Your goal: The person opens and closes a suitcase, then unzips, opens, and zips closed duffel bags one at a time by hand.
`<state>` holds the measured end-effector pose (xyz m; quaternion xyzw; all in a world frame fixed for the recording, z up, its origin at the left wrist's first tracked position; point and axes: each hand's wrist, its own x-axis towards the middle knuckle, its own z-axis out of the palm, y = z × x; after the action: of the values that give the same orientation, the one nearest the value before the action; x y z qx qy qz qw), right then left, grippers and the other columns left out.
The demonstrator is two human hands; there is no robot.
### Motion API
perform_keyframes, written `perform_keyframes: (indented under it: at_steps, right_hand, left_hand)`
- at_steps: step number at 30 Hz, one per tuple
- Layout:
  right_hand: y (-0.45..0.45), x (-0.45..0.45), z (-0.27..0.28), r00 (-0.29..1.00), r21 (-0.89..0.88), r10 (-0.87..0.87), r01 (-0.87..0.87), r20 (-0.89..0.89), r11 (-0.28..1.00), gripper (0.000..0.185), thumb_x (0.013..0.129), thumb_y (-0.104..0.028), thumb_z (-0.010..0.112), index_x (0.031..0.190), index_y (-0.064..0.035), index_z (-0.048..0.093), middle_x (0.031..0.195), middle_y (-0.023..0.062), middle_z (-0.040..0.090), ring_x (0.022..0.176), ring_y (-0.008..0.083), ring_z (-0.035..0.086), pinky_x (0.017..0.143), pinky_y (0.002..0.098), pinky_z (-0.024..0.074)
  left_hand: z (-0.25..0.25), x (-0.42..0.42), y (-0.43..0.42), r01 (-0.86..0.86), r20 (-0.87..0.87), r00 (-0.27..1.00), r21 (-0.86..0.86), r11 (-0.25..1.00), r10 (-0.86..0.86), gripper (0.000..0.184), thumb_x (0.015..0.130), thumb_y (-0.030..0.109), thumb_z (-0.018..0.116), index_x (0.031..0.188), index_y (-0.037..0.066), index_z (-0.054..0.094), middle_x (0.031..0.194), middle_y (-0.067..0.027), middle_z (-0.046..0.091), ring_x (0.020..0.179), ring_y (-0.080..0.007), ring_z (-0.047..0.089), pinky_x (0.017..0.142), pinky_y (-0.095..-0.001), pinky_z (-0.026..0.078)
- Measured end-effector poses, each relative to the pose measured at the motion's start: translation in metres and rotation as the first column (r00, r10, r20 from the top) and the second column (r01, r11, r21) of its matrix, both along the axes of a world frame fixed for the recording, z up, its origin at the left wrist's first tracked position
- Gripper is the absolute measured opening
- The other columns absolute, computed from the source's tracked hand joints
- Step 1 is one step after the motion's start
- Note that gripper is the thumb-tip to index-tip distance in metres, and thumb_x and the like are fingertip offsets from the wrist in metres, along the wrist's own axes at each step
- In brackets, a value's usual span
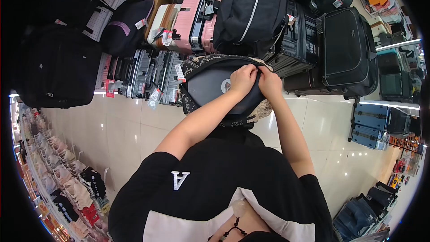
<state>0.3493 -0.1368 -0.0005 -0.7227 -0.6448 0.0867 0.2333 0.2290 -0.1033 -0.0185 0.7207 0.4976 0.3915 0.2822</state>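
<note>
In front of my body is a bag with a black and beige patterned outside, its mouth wide apart. A smooth dark grey surface with a round white mark shows inside; whether it is lining or a separate flat item I cannot make out. At the upper right of the mouth, my left hand has its fingers closed on the bag's edge. Close beside it, my right hand pinches the same edge. The fingertips nearly meet, and they hide the exact bit of edge between them. A white tag hangs at the bag's left side.
A large black bag stands just beyond, with a pink suitcase to its left. Black suitcases stand at right, and a black backpack hangs at left. Blue suitcases and hanging garments flank the tiled floor.
</note>
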Motion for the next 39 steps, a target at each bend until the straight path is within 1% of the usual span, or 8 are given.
perform_keyframes:
  at_steps: [11, 18, 22, 25, 27, 29, 34, 39]
  right_hand:
    - [0.009, 0.003, -0.005, 0.966, 0.037, 0.069, -0.08, 0.25, 0.996, 0.012, 0.087, -0.019, 0.053, 0.082, -0.0083, 0.054, 0.062, 0.011, 0.06, 0.056, 0.0302, 0.062, 0.051, 0.0408, 0.0479]
    - [0.009, 0.001, -0.002, 0.978, 0.05, 0.03, -0.041, 0.206, 0.998, 0.01, 0.086, -0.018, 0.054, 0.087, -0.0088, 0.057, 0.062, 0.0115, 0.061, 0.057, 0.03, 0.063, 0.052, 0.0407, 0.0489]
    - [0.01, 0.004, -0.004, 0.984, 0.049, -0.006, -0.003, 0.179, 0.999, 0.014, 0.085, -0.018, 0.056, 0.095, -0.0121, 0.062, 0.064, 0.0121, 0.063, 0.059, 0.0308, 0.063, 0.055, 0.0419, 0.0493]
    - [0.007, 0.008, -0.003, 0.986, 0.113, -0.003, -0.016, 0.168, 0.993, 0.017, 0.082, -0.015, 0.057, 0.096, -0.0144, 0.066, 0.065, 0.0105, 0.062, 0.061, 0.0306, 0.063, 0.056, 0.0414, 0.0493]
    - [0.006, 0.012, 0.005, 0.982, 0.12, 0.009, -0.032, 0.189, 0.992, 0.019, 0.079, -0.012, 0.059, 0.096, -0.0148, 0.067, 0.07, 0.0098, 0.062, 0.066, 0.0291, 0.062, 0.058, 0.0396, 0.0492]
    - [0.008, 0.016, 0.01, 0.977, 0.131, 0.033, -0.062, 0.212, 0.989, 0.023, 0.076, -0.009, 0.06, 0.096, -0.0149, 0.069, 0.077, 0.0093, 0.061, 0.072, 0.0276, 0.061, 0.061, 0.0378, 0.0489]
    - [0.018, 0.022, 0.012, 0.97, 0.182, 0.129, -0.168, 0.205, 0.969, 0.031, 0.074, -0.004, 0.06, 0.102, -0.015, 0.069, 0.092, 0.0109, 0.058, 0.082, 0.026, 0.058, 0.068, 0.0364, 0.0481]
    - [0.015, 0.022, 0.012, 0.985, 0.063, 0.15, -0.155, 0.082, 0.986, 0.035, 0.076, -0.003, 0.058, 0.107, -0.016, 0.067, 0.098, 0.0133, 0.059, 0.089, 0.0288, 0.059, 0.072, 0.039, 0.0483]
  left_hand:
    - [-0.003, -0.028, 0.0, -0.377, 0.104, 0.91, -0.196, 0.905, 0.401, 0.014, 0.078, 0.015, 0.067, 0.071, 0.006, 0.059, 0.053, -0.0056, 0.052, 0.047, -0.0202, 0.051, 0.048, -0.033, 0.039]
    - [-0.002, -0.048, -0.004, -0.328, -0.038, 0.944, -0.189, 0.926, 0.327, 0.011, 0.077, 0.021, 0.067, 0.083, 0.012, 0.064, 0.065, -0.0029, 0.056, 0.059, -0.0231, 0.058, 0.054, -0.0358, 0.044]
    - [0.001, -0.078, -0.01, -0.22, -0.074, 0.973, -0.036, 0.975, 0.217, 0.019, 0.076, 0.016, 0.066, 0.095, 0.013, 0.065, 0.078, -0.0013, 0.059, 0.068, -0.0212, 0.06, 0.059, -0.0329, 0.047]
    - [0.006, -0.109, 0.006, -0.088, -0.333, 0.921, 0.323, 0.942, 0.201, 0.03, 0.07, 0.011, 0.071, 0.098, 0.011, 0.062, 0.092, -0.0034, 0.057, 0.085, -0.0221, 0.057, 0.071, -0.035, 0.045]
    - [0.016, -0.115, 0.021, -0.084, -0.395, 0.888, 0.366, 0.927, 0.237, 0.035, 0.067, 0.011, 0.071, 0.1, 0.012, 0.059, 0.098, -0.0043, 0.056, 0.094, -0.0257, 0.053, 0.078, -0.0399, 0.041]
    - [0.015, -0.122, 0.044, 0.004, -0.472, 0.865, 0.344, 0.939, 0.169, 0.033, 0.067, 0.014, 0.071, 0.098, 0.013, 0.061, 0.092, -0.0045, 0.058, 0.091, -0.0261, 0.055, 0.076, -0.04, 0.041]
    - [0.029, -0.122, 0.099, -0.085, -0.5, 0.866, -0.177, 0.98, -0.016, 0.022, 0.077, 0.03, 0.067, 0.091, 0.013, 0.067, 0.087, -0.0081, 0.068, 0.085, -0.029, 0.064, 0.071, -0.0415, 0.049]
    - [0.023, -0.124, 0.124, -0.06, -0.476, 0.876, -0.281, 0.958, -0.085, 0.028, 0.075, 0.034, 0.07, 0.092, 0.013, 0.068, 0.087, -0.0079, 0.068, 0.086, -0.0275, 0.065, 0.074, -0.0391, 0.049]
